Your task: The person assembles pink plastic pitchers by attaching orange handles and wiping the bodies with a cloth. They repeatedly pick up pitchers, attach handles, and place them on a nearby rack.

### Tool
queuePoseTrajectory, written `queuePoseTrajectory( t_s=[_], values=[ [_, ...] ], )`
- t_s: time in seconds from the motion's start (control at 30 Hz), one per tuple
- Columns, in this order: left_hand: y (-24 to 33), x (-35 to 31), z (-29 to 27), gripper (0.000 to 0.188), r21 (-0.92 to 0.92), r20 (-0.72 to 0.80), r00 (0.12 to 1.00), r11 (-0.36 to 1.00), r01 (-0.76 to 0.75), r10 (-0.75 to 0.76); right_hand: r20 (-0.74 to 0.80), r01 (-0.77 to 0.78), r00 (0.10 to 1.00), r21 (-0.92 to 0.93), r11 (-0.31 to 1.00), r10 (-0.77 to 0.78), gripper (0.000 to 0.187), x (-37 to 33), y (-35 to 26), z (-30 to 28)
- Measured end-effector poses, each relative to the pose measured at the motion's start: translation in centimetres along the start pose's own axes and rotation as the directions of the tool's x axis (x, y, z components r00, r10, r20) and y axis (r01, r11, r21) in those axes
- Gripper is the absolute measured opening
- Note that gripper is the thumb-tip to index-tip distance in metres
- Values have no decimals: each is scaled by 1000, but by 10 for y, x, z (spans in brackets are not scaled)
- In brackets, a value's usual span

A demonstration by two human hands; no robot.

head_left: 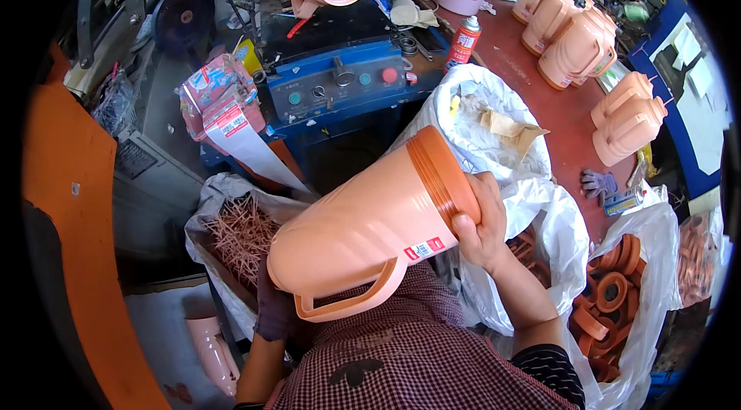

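A peach plastic jug body (355, 213) lies tilted across my lap, its handle (359, 303) toward me. A brown-orange ring cap (441, 178) sits on its upper right end, and a red and white label (424, 248) is stuck near that end. My right hand (485, 225) is bare and closed around the edge of the ring cap, thumb on the near side. At the rounded lower left end my left hand (274, 306), in a dark glove, holds the jug from beneath; its fingers are mostly hidden behind the jug.
Bags of brown rings (610, 290) stand on the right, and a bag of thin pink sticks (235, 236) on the left. Ahead is a blue machine panel (340, 82) with a label roll (228, 120). Several peach jugs (579, 43) and a spray can (463, 43) stand on the red table.
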State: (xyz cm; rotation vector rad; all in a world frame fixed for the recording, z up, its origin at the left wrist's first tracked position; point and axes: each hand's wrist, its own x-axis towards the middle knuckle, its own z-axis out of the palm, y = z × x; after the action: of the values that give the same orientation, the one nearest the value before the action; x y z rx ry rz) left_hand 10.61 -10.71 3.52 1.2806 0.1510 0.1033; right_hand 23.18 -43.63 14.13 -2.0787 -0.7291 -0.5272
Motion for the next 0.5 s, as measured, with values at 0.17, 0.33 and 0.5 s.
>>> queuePoseTrajectory(
  t_s=[0.17,0.33,0.5],
  values=[
    [-3,11,-2,48,-476,-139,967,870,124,-214,-45,-72,996,37,997,73,57,-14,-5,-5],
    [9,17,-3,47,-232,-260,962,972,28,-89,-93,-59,994,70,996,65,53,-15,-9,-21],
    [42,33,19,41,465,-225,867,831,-306,444,-133,-368,890,358,858,437,40,-26,23,-10]
  ],
)
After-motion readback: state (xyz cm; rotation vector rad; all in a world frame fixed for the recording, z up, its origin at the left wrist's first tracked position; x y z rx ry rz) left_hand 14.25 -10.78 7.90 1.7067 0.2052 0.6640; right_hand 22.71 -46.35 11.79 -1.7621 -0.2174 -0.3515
